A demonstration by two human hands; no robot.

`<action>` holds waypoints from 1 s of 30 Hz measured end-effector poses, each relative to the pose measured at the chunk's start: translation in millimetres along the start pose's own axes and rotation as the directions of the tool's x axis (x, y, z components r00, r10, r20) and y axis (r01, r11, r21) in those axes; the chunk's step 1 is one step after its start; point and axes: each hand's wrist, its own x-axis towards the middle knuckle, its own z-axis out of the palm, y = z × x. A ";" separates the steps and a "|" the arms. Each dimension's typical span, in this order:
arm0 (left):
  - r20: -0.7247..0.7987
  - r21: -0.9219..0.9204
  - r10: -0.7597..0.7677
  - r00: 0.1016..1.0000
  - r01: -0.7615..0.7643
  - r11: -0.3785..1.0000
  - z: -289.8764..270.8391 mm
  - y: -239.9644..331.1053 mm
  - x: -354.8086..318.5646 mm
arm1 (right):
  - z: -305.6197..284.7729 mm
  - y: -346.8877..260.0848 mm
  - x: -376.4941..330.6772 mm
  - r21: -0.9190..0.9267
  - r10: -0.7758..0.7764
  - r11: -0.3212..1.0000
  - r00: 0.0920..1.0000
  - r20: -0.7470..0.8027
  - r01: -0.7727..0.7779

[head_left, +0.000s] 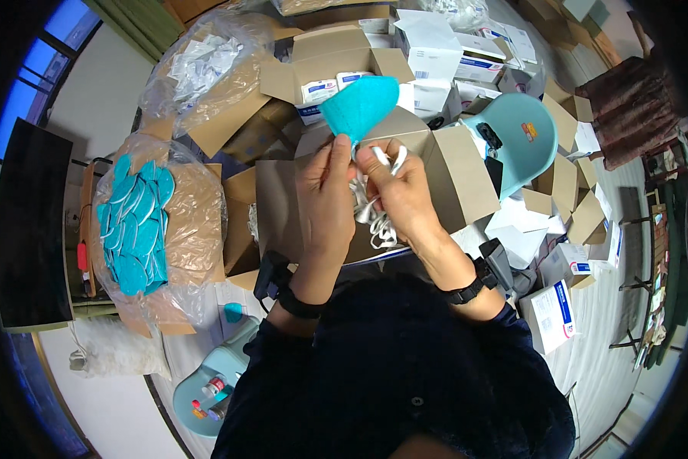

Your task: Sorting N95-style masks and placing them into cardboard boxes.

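Observation:
Pinched at its lower edge, a folded teal face mask (363,103) stands up between my hands. The thumb and fingers of my left hand (327,183) are closed on that edge. My right hand (401,183) is closed around a white strap (398,158) close beside the mask's lower tip; whether the strap is joined to the mask is hidden by my fingers. Below both hands, a bundle of white straps (382,231) lies in an open cardboard box (460,172). Both wrists wear black bands.
At the left, many teal masks (133,229) are heaped on a plastic-lined carton (195,229). Another plastic-lined box (237,88) holds white packets. White cartons (430,50) crowd the back and right. A light-blue chair (531,126) stands at right, a light-blue stool (195,390) lower left.

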 end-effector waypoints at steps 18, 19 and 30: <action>0.227 0.288 0.279 0.933 -0.338 0.896 -17.3 -19.3 12.7 | -39.3 4.2 17.7 -0.300 -0.299 0.894 0.942 0.155 0.333; 0.221 0.343 0.281 0.934 -0.344 0.874 -17.5 -15.4 9.7 | -44.8 5.3 20.8 -0.315 -0.333 0.879 0.934 0.134 0.358; 0.062 -0.144 0.143 0.988 -0.133 0.981 -25.6 35.4 16.4 | -78.4 -19.9 27.3 -0.149 -0.207 0.970 0.975 -0.085 0.193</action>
